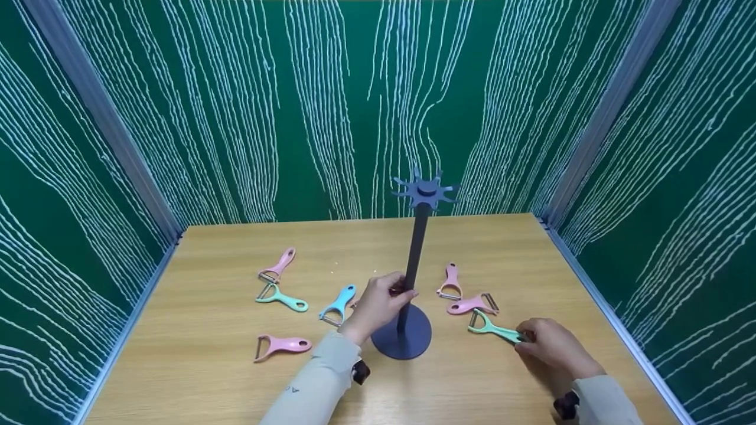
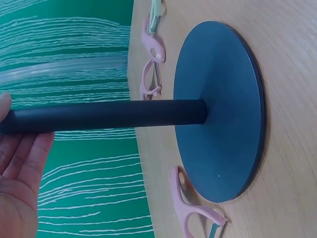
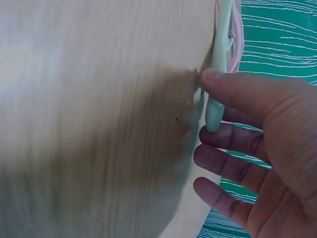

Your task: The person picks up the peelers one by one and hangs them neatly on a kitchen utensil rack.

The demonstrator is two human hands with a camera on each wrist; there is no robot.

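A dark stand rises from the table, with a round base (image 1: 413,336), a straight post (image 1: 418,245) and a hooked top (image 1: 426,190). My left hand (image 1: 378,301) grips the post above the base, thumb and fingers around it. Over to the right, my right hand (image 1: 552,345) pinches the handle end of a green peeler (image 1: 493,329) between thumb and fingers. In the right wrist view the green handle (image 3: 216,109) lies low along the tabletop, the other fingers spread below it. The hooks on top hold nothing.
Beyond the green peeler lie two pink peelers (image 1: 472,304) (image 1: 452,277). Left of the stand are a blue peeler (image 1: 341,304), another green peeler (image 1: 286,300) and pink peelers (image 1: 286,345) (image 1: 283,262). Part of a pink one (image 2: 185,208) shows beside the base. Green walls (image 1: 236,118) enclose the table.
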